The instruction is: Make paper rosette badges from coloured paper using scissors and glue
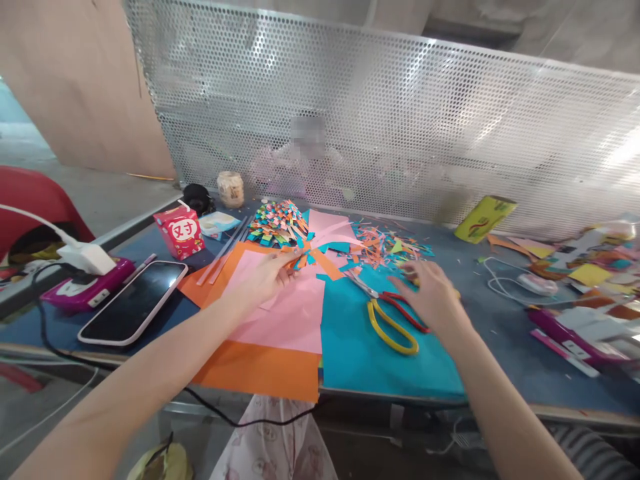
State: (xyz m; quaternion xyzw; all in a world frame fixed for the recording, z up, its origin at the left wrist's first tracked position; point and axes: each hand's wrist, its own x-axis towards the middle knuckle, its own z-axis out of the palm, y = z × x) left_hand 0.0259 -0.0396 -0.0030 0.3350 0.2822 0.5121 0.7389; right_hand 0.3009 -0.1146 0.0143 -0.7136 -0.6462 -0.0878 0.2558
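Note:
My left hand [274, 275] is closed on a small bunch of orange and teal paper strips [303, 257]. Beneath it lie pink paper [290, 320] and orange paper [260, 370]. My right hand [433, 293] hovers over teal paper [360, 367], its fingers bent and apart. Beside it, scissors [395, 327] with one yellow and one red handle rest on the teal sheet, blades pointing away to the left. Part of a small yellowish thing shows behind the right hand; its kind is hidden. Beyond my hands are a pile of folded colored paper pieces [277, 223] and loose paper shreds [383, 243].
A phone [134, 303], a purple power strip [90, 283] and a red drink carton [180, 231] are at left. A green-yellow can [485, 219] lies near the perforated metal screen [350, 100]. Another purple power strip [575, 340] and paper scraps are at right.

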